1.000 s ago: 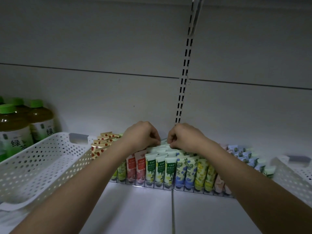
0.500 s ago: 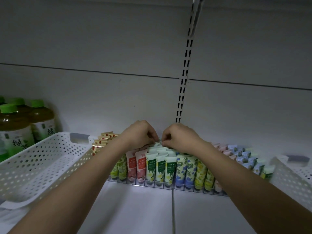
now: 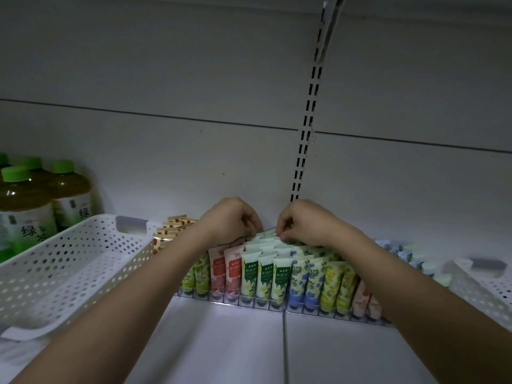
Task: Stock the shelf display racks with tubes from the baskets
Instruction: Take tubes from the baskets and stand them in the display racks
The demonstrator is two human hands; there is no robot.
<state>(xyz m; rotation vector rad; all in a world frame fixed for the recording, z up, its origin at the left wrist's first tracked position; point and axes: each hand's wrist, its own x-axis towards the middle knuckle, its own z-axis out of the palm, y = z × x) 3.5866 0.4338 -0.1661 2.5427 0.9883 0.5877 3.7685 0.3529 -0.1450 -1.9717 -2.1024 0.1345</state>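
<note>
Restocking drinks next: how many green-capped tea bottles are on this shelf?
4 visible, all at far left behind the white basket: front bottle, one behind it, one right, one cut off. More may be hidden.

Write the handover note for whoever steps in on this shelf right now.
Left hand: fingers curled at the back of the green-label tubes; whether it pinches one is hidden.
Right hand: pinching the top of a rear tube in those rows.
Display rack: front rows look full, yellow-green through pink, green, blue, yellow and peach.
Left basket: no tubes visible inside. Right basket: only partly in view.
Left to do: seat the rear green tubes, then check the right basket.
</note>
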